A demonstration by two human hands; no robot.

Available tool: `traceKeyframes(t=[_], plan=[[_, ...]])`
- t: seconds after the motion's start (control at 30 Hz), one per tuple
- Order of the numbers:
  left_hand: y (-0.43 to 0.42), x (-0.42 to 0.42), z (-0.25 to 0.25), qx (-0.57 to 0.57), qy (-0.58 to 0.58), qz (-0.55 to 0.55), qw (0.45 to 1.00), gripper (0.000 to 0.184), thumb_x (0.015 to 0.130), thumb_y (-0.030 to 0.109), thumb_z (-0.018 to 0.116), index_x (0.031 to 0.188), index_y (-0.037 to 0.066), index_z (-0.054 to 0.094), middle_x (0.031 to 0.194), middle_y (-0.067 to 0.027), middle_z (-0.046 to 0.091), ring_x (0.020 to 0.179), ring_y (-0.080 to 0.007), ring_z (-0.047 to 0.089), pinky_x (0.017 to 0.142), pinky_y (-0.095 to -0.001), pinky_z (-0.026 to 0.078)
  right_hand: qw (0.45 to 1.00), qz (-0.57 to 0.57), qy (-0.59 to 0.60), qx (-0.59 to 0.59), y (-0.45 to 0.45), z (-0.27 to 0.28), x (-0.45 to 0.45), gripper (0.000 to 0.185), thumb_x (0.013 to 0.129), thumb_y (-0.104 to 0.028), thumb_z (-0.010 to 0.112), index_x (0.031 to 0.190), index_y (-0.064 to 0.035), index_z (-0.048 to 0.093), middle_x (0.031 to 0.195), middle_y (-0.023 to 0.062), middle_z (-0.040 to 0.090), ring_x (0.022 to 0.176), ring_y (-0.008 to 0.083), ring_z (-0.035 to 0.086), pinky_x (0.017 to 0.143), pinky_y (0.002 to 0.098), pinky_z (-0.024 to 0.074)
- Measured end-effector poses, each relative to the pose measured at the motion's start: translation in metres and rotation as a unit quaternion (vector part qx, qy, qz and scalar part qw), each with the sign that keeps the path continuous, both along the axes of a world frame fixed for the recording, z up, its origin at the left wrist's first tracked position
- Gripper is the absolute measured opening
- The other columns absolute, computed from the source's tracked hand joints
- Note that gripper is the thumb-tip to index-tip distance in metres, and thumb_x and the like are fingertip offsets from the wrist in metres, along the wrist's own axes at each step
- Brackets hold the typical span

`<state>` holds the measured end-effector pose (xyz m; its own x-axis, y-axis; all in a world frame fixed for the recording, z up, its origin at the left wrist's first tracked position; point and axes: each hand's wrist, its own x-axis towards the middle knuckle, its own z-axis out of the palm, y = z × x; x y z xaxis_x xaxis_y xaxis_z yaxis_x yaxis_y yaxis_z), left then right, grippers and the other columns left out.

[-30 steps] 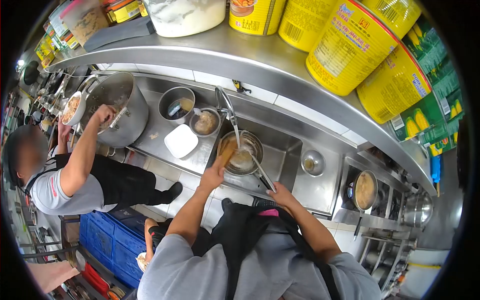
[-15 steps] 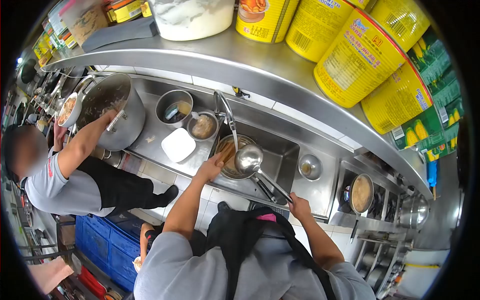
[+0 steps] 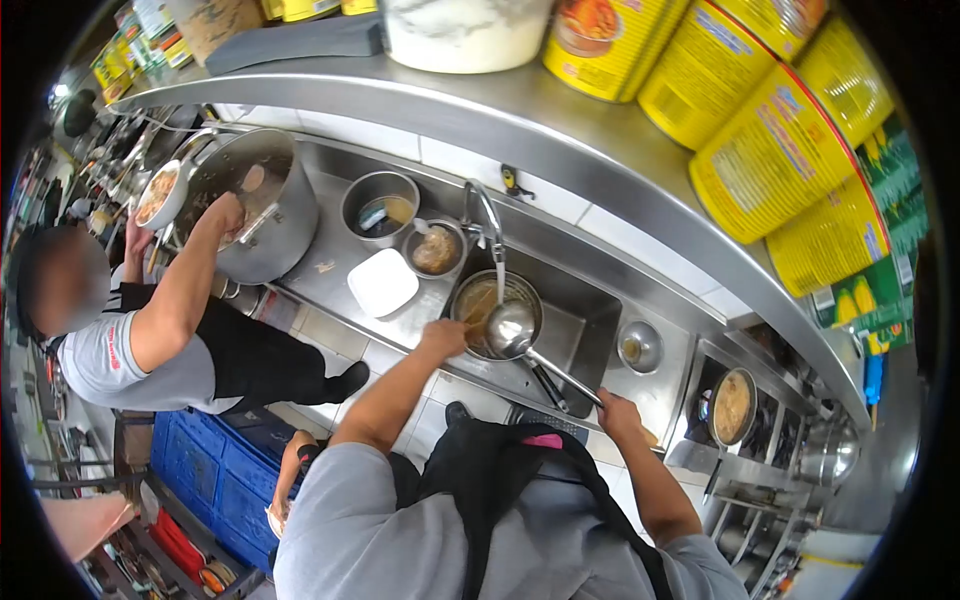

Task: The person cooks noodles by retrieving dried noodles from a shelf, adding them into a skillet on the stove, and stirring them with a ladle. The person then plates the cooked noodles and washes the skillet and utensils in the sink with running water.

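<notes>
My left hand [image 3: 443,340] is closed around a light-brown bamboo brush [image 3: 477,316], its far end inside a metal pot [image 3: 535,293] in the sink; its exact shape is blurred. My right hand [image 3: 620,414] grips the long handle of a large steel ladle [image 3: 511,328]. The ladle's bowl lies over the right side of the pot, hiding part of its inside. Water runs from the faucet [image 3: 487,205] into the pot, beside the ladle. Dark handles [image 3: 550,388] stick out from the pot toward me.
Left of the sink stand a white square lid [image 3: 383,283], a small pot [image 3: 382,183] and a bowl with bagged food [image 3: 434,250]. A co-worker [image 3: 150,350] reaches into a big stockpot [image 3: 290,215]. Rightward are a metal bowl [image 3: 640,347] and a stove pan [image 3: 734,408]. Cans [image 3: 775,150] line the overhead shelf.
The view has shifted, so everything sits further right and lower. The brush reaches deeper into the pot, showing less. The ladle has stayed over the pot. The co-worker's hand has moved within the stockpot.
</notes>
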<state>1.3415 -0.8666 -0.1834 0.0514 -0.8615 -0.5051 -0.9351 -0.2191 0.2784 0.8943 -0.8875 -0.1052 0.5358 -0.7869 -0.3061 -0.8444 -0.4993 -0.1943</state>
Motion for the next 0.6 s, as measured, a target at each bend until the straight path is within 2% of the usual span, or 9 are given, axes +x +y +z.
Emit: traceKeyframes(t=[0.07, 0.1, 0.2, 0.27, 0.33, 0.43, 0.5, 0.57, 0.6], plan=[[0.014, 0.001, 0.010, -0.017, -0.006, 0.019, 1.000, 0.048, 0.091, 0.040, 0.060, 0.128, 0.010, 0.064, 0.121, -0.0204, 0.066, 0.113, -0.0347, 0.064, 0.094, -0.0455, 0.052, 0.999, -0.050, -0.001, 0.012, 0.013, 0.010, 0.006, 0.020, 0.087, -0.019, 0.065, 0.103, -0.0124, 0.055, 0.085, 0.0183, 0.068, 0.080, 0.0429, 0.066, 0.069, 0.0529, 0.0524], [0.025, 0.005, 0.038, -0.111, 0.020, 0.172, 0.979, 0.049, 0.091, 0.040, 0.061, 0.128, 0.009, 0.062, 0.119, -0.0212, 0.065, 0.112, -0.0367, 0.064, 0.094, -0.0462, 0.052, 0.994, -0.109, 0.002, 0.022, 0.018, 0.011, 0.007, 0.019, 0.088, -0.021, 0.067, 0.101, -0.0116, 0.056, 0.082, 0.0199, 0.067, 0.079, 0.0447, 0.065, 0.070, 0.0539, 0.0512], [0.042, 0.052, 0.046, -0.371, -0.015, 0.513, 0.774, 0.053, 0.089, 0.037, 0.066, 0.127, 0.002, 0.055, 0.114, -0.0264, 0.064, 0.107, -0.0424, 0.064, 0.092, -0.0484, 0.051, 0.983, -0.172, -0.057, 0.036, 0.038, 0.001, -0.005, 0.020, 0.088, -0.023, 0.069, 0.096, -0.0089, 0.058, 0.076, 0.0226, 0.066, 0.078, 0.0465, 0.065, 0.069, 0.0539, 0.0500], [0.053, 0.086, 0.066, -0.273, -0.056, 0.588, 0.759, 0.052, 0.086, 0.027, 0.067, 0.126, -0.002, 0.049, 0.114, -0.0308, 0.063, 0.107, -0.0444, 0.063, 0.093, -0.0487, 0.051, 0.981, -0.171, -0.084, 0.030, 0.052, -0.008, -0.011, 0.022, 0.086, -0.021, 0.072, 0.096, -0.0059, 0.060, 0.076, 0.0230, 0.066, 0.076, 0.0460, 0.065, 0.068, 0.0518, 0.0503], [0.056, 0.126, 0.017, -0.195, 0.008, 0.596, 0.779, 0.052, 0.084, 0.021, 0.063, 0.126, -0.005, 0.048, 0.115, -0.0327, 0.063, 0.109, -0.0455, 0.063, 0.093, -0.0493, 0.050, 0.972, -0.204, -0.111, 0.046, 0.059, -0.015, -0.011, 0.025, 0.085, -0.019, 0.073, 0.099, -0.0026, 0.060, 0.075, 0.0230, 0.065, 0.074, 0.0448, 0.066, 0.067, 0.0503, 0.0501], [0.064, 0.170, -0.074, -0.219, 0.167, 0.570, 0.774, 0.052, 0.080, 0.013, 0.058, 0.126, -0.008, 0.047, 0.116, -0.0354, 0.062, 0.110, -0.0471, 0.062, 0.094, -0.0502, 0.049, 0.965, -0.222, -0.127, 0.060, 0.068, -0.011, -0.013, 0.027, 0.084, -0.020, 0.073, 0.100, -0.0023, 0.060, 0.078, 0.0255, 0.066, 0.078, 0.0463, 0.065, 0.069, 0.0513, 0.0498], [0.079, 0.150, -0.006, -0.182, 0.132, 0.555, 0.801, 0.056, 0.076, 0.010, 0.054, 0.128, -0.010, 0.047, 0.115, -0.0368, 0.062, 0.111, -0.0488, 0.061, 0.095, -0.0508, 0.048, 0.964, -0.226, -0.119, 0.069, 0.073, -0.007, -0.018, 0.030, 0.084, -0.023, 0.074, 0.101, -0.0021, 0.059, 0.083, 0.0269, 0.066, 0.082, 0.0482, 0.065, 0.071, 0.0528, 0.0502], [0.097, 0.127, 0.017, -0.168, 0.081, 0.498, 0.847, 0.051, 0.076, 0.008, 0.053, 0.124, -0.011, 0.051, 0.098, -0.0331, 0.066, 0.088, -0.0427, 0.066, 0.079, -0.0476, 0.052, 0.959, -0.239, -0.140, 0.060, 0.081, -0.001, -0.020, 0.029, 0.084, -0.020, 0.074, 0.098, -0.0010, 0.060, 0.080, 0.0256, 0.065, 0.077, 0.0454, 0.064, 0.068, 0.0497, 0.0494], [0.105, 0.120, 0.009, -0.193, 0.047, 0.447, 0.872, 0.046, 0.076, 0.006, 0.052, 0.119, -0.011, 0.054, 0.083, -0.0288, 0.069, 0.067, -0.0359, 0.071, 0.063, -0.0441, 0.057, 0.956, -0.241, -0.156, 0.055, 0.087, 0.004, -0.022, 0.027, 0.083, -0.018, 0.075, 0.096, 0.0002, 0.060, 0.077, 0.0242, 0.064, 0.073, 0.0426, 0.064, 0.065, 0.0466, 0.0486]])
